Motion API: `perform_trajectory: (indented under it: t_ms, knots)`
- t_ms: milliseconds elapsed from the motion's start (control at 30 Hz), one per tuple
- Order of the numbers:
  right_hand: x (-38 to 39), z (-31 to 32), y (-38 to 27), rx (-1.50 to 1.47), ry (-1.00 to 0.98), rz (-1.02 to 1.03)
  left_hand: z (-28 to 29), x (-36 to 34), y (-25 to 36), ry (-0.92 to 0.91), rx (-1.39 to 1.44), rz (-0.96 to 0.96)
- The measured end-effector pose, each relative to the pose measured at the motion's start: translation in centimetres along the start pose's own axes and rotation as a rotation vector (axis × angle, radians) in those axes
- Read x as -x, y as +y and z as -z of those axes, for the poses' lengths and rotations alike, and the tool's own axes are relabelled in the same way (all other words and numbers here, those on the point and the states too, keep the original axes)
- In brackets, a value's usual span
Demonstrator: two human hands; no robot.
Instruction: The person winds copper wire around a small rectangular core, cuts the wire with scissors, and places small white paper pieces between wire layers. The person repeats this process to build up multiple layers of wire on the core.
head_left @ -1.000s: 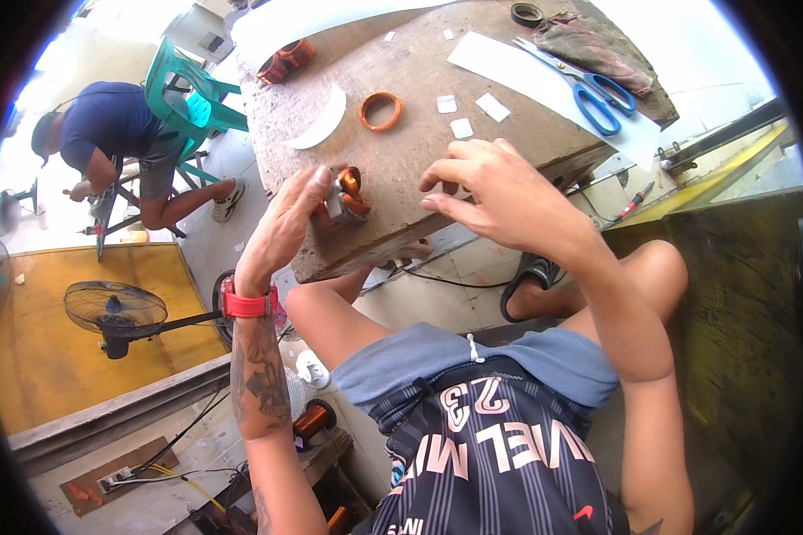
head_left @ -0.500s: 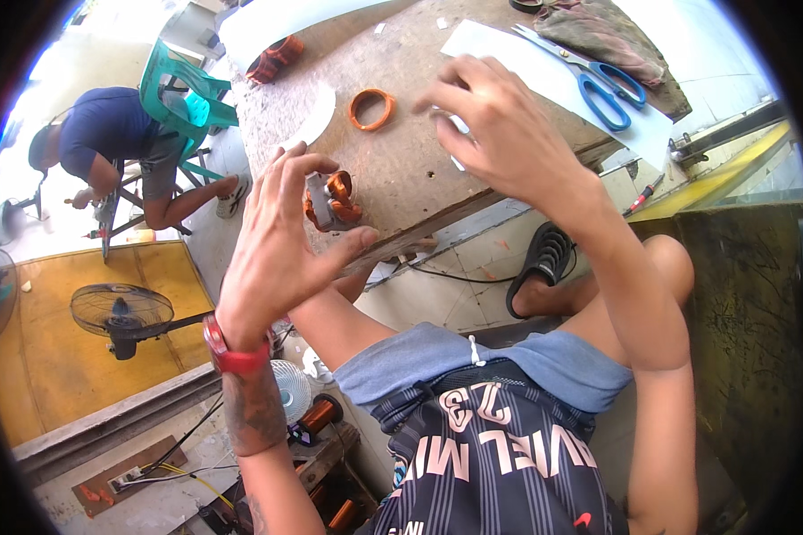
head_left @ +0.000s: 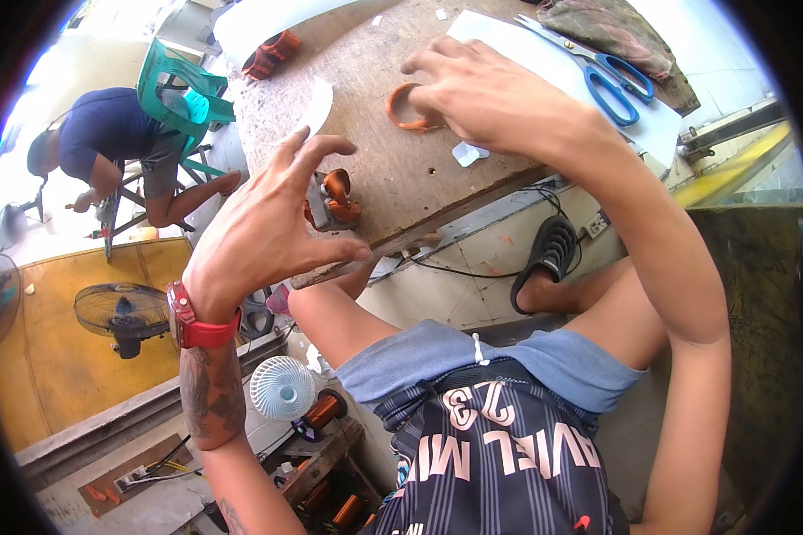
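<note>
My right hand (head_left: 473,100) holds the right side of a ring-shaped coil of copper wire (head_left: 395,109), its fingers curled over the rim. Some of those fingertips are hidden behind the hand. At the table's near left corner, my left hand (head_left: 263,209) is spread, thumb and fingers apart, around a small motor core with copper windings (head_left: 337,198). A gap shows between the thumb and the core; whether the fingers touch it on the far side I cannot tell. A small white paper piece (head_left: 469,154) lies under my right wrist.
Blue-handled scissors (head_left: 612,96) lie on white paper at the right, near a crumpled cloth (head_left: 607,34). Another wound copper piece (head_left: 270,55) sits at the far left of the wooden table (head_left: 401,201). A small fan (head_left: 282,389) stands low left. Someone sits bent beside a green chair (head_left: 187,98).
My right hand has come down onto the copper coil, which has shifted right and tilted. The left hand stays spread beside the motor core, its wrist a little farther left.
</note>
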State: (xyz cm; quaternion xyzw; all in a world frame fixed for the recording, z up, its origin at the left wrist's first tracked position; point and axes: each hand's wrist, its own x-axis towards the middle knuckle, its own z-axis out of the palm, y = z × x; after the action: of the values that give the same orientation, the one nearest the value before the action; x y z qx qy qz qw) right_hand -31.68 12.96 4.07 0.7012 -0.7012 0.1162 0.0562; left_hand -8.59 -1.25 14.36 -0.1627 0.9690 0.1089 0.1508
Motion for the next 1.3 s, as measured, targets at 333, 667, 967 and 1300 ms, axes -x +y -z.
perform_trajectory:
  t_ms: [333,667,967,1300]
  knots:
    - [4.4,1.4,-1.1,-0.159,0.182,-0.060,-0.3,-1.7,-0.8,-0.181,-0.097,-0.064]
    - [2.8,-2.2,-9.7,-0.298,0.185,-0.034,-3.8,0.2,-2.6,0.153,0.414,0.021]
    - [2.2,-6.0,-12.6,-0.467,0.459,-0.215,-9.5,1.3,-4.6,0.351,0.957,0.035]
    - [1.8,-7.2,-14.5,-0.499,0.626,-0.243,-13.4,1.4,-3.3,0.653,0.868,-0.009]
